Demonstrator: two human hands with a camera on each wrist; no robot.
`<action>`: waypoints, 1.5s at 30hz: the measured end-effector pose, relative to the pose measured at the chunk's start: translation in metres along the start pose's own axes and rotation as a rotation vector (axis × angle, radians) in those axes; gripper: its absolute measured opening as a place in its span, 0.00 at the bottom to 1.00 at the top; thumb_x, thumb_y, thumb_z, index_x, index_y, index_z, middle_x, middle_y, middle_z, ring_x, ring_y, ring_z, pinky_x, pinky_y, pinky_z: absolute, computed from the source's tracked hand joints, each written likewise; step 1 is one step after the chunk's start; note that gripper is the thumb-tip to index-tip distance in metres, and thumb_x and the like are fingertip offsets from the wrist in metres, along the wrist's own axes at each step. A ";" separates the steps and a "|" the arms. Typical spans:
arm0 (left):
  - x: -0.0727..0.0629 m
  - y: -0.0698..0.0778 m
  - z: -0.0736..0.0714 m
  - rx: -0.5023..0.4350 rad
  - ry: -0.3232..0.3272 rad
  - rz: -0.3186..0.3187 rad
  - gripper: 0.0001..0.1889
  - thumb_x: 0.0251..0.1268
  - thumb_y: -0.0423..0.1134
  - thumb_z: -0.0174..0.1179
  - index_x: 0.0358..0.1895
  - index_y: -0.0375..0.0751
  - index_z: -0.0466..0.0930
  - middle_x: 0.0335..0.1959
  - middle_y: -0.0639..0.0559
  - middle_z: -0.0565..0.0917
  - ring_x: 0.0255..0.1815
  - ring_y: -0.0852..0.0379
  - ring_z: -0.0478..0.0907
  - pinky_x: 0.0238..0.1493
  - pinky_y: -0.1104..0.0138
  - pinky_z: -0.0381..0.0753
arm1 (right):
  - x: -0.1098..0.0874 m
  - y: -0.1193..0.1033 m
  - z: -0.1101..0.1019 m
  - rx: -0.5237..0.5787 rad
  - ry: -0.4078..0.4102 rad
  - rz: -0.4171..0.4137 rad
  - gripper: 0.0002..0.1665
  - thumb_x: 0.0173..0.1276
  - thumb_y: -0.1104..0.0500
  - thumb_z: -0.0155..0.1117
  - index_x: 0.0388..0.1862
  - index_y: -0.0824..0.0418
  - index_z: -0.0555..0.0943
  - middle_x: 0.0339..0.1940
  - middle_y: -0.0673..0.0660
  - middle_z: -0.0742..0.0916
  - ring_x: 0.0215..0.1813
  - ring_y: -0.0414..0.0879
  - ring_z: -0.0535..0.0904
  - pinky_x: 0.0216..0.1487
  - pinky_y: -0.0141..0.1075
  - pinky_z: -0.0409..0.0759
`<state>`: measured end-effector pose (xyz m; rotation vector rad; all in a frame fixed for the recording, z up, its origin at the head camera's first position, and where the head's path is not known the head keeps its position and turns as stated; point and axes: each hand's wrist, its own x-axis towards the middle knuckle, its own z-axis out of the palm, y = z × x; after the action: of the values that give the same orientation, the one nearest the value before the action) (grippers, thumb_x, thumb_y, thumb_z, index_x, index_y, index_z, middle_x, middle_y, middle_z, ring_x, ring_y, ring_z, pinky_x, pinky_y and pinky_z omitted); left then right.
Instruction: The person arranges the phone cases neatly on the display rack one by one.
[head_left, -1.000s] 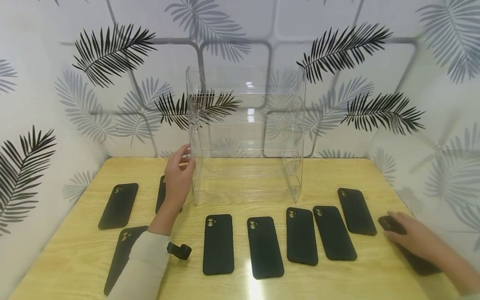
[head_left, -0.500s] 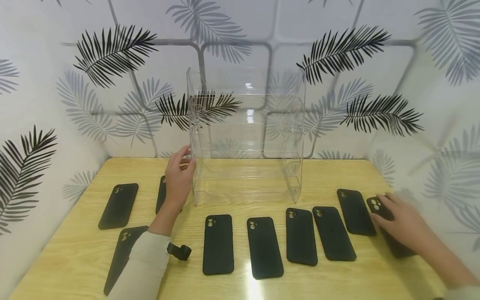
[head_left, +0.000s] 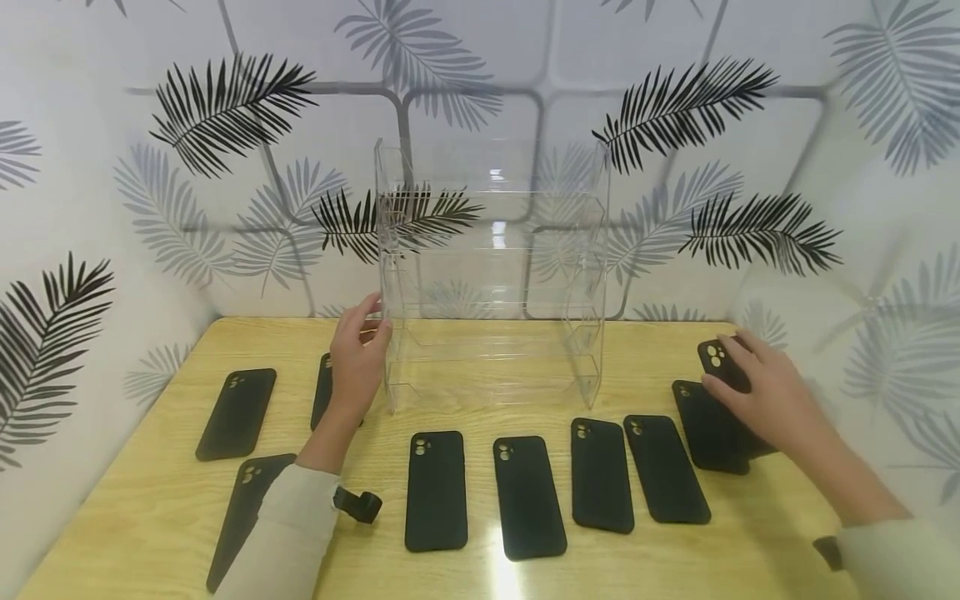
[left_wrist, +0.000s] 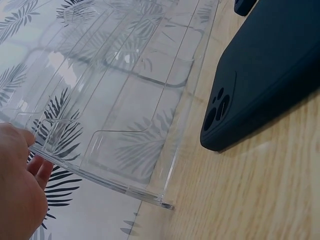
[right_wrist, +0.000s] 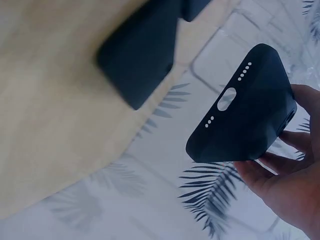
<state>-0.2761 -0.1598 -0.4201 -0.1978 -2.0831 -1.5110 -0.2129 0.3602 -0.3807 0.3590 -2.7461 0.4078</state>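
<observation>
At the table (head_left: pixel 750 550), left hand (head_left: pixel 357 354) pinches a rack (head_left: pixel 491 275), right hand (head_left: pixel 772 396) a case (right_wrist: pixel 255 130) whose slot (right_wrist: pixel 227 99) only its wrist view shows.

The head view is bright and evenly lit, with white glare on the near tabletop (head_left: pixel 645 567), small highlights on the rack (head_left: pixel 491 275) and soft shadow beneath the right arm (head_left: pixel 847 475). Both wrist views are dimmer; in the right one, the lying case (right_wrist: pixel 142 55) is blurred, the held case (right_wrist: pixel 245 110) sharper.
</observation>
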 end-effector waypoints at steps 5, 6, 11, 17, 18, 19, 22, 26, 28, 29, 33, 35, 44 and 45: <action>0.000 -0.003 0.001 0.005 0.001 0.010 0.23 0.75 0.36 0.57 0.71 0.48 0.73 0.57 0.42 0.78 0.54 0.49 0.78 0.58 0.57 0.78 | 0.024 -0.029 -0.007 0.018 0.012 0.004 0.43 0.72 0.47 0.64 0.75 0.70 0.64 0.73 0.77 0.67 0.70 0.78 0.61 0.65 0.72 0.60; 0.000 -0.003 0.001 0.008 0.003 0.011 0.23 0.75 0.36 0.57 0.71 0.48 0.73 0.57 0.43 0.78 0.54 0.50 0.78 0.58 0.58 0.78 | 0.029 -0.036 -0.008 0.022 0.024 0.001 0.42 0.73 0.47 0.64 0.75 0.70 0.64 0.73 0.77 0.66 0.70 0.78 0.61 0.65 0.72 0.59; 0.001 -0.004 0.002 0.010 0.003 0.019 0.24 0.75 0.36 0.57 0.72 0.52 0.72 0.57 0.44 0.78 0.53 0.51 0.79 0.57 0.62 0.78 | 0.053 -0.066 -0.006 0.060 0.120 -0.031 0.41 0.71 0.49 0.66 0.76 0.66 0.65 0.75 0.74 0.66 0.72 0.76 0.61 0.67 0.71 0.58; 0.001 -0.002 0.002 -0.002 -0.001 0.025 0.24 0.75 0.36 0.58 0.72 0.52 0.73 0.57 0.44 0.79 0.53 0.50 0.79 0.58 0.58 0.78 | 0.083 -0.089 0.003 0.106 0.216 -0.099 0.39 0.70 0.53 0.68 0.75 0.65 0.68 0.76 0.73 0.66 0.73 0.74 0.61 0.69 0.68 0.60; 0.001 -0.003 0.002 -0.005 0.000 0.024 0.24 0.75 0.36 0.58 0.72 0.52 0.73 0.57 0.44 0.79 0.53 0.50 0.79 0.58 0.58 0.78 | 0.088 -0.092 0.004 0.112 0.228 -0.105 0.39 0.70 0.53 0.68 0.75 0.65 0.68 0.76 0.72 0.67 0.73 0.74 0.61 0.69 0.68 0.61; 0.001 -0.003 0.002 -0.004 0.001 0.023 0.24 0.75 0.36 0.58 0.72 0.52 0.73 0.57 0.44 0.79 0.53 0.50 0.79 0.58 0.61 0.78 | 0.092 -0.096 0.005 0.119 0.237 -0.107 0.38 0.70 0.53 0.68 0.75 0.64 0.69 0.76 0.72 0.67 0.74 0.73 0.61 0.69 0.67 0.62; 0.000 -0.003 0.001 -0.005 0.008 0.019 0.24 0.75 0.37 0.58 0.71 0.52 0.73 0.57 0.44 0.79 0.53 0.50 0.79 0.57 0.69 0.77 | 0.106 -0.106 0.011 0.127 0.280 -0.114 0.38 0.70 0.52 0.68 0.75 0.63 0.69 0.76 0.71 0.67 0.74 0.72 0.62 0.68 0.66 0.64; 0.000 -0.004 0.001 -0.006 0.019 0.018 0.23 0.75 0.36 0.58 0.71 0.50 0.74 0.56 0.43 0.79 0.53 0.50 0.80 0.54 0.77 0.75 | 0.123 -0.118 0.021 0.140 0.333 -0.120 0.38 0.71 0.51 0.67 0.76 0.62 0.68 0.77 0.69 0.66 0.76 0.70 0.61 0.71 0.65 0.62; 0.000 -0.004 0.001 0.001 0.024 0.016 0.23 0.74 0.35 0.58 0.71 0.50 0.74 0.56 0.44 0.79 0.52 0.50 0.80 0.54 0.77 0.75 | 0.130 -0.124 0.024 0.149 0.342 -0.116 0.39 0.72 0.50 0.67 0.76 0.61 0.67 0.78 0.69 0.65 0.77 0.69 0.59 0.73 0.64 0.60; 0.000 -0.005 0.002 0.000 0.024 0.016 0.23 0.74 0.35 0.58 0.71 0.49 0.74 0.56 0.44 0.79 0.52 0.51 0.80 0.54 0.77 0.75 | 0.134 -0.127 0.024 0.153 0.339 -0.111 0.39 0.72 0.49 0.66 0.77 0.61 0.67 0.79 0.69 0.64 0.78 0.68 0.58 0.74 0.64 0.59; -0.001 -0.007 0.002 0.002 0.032 0.020 0.24 0.74 0.34 0.59 0.71 0.50 0.74 0.55 0.43 0.79 0.51 0.51 0.81 0.53 0.78 0.76 | 0.150 -0.141 0.022 0.180 0.326 -0.086 0.41 0.73 0.46 0.63 0.79 0.59 0.64 0.80 0.69 0.61 0.80 0.67 0.55 0.76 0.63 0.55; -0.001 -0.007 0.002 0.000 0.036 0.025 0.24 0.74 0.34 0.59 0.70 0.50 0.75 0.55 0.43 0.79 0.51 0.51 0.81 0.53 0.78 0.75 | 0.159 -0.148 0.018 0.191 0.329 -0.082 0.41 0.74 0.45 0.62 0.79 0.59 0.64 0.80 0.68 0.61 0.80 0.66 0.56 0.77 0.62 0.54; 0.000 -0.007 0.003 0.000 0.031 0.031 0.23 0.74 0.35 0.59 0.70 0.49 0.75 0.55 0.44 0.79 0.51 0.51 0.81 0.53 0.76 0.76 | 0.201 -0.176 0.009 0.235 0.399 -0.053 0.40 0.74 0.42 0.60 0.79 0.56 0.64 0.79 0.65 0.63 0.77 0.63 0.57 0.74 0.58 0.62; 0.000 -0.007 0.002 0.002 0.032 0.031 0.23 0.74 0.35 0.59 0.70 0.49 0.75 0.55 0.44 0.79 0.51 0.51 0.81 0.53 0.76 0.76 | 0.206 -0.180 0.008 0.239 0.404 -0.051 0.40 0.74 0.41 0.60 0.79 0.55 0.64 0.79 0.65 0.63 0.77 0.62 0.57 0.74 0.56 0.61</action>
<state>-0.2797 -0.1601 -0.4267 -0.2028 -2.0468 -1.4848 -0.3500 0.1509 -0.2707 0.3599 -2.2964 0.7135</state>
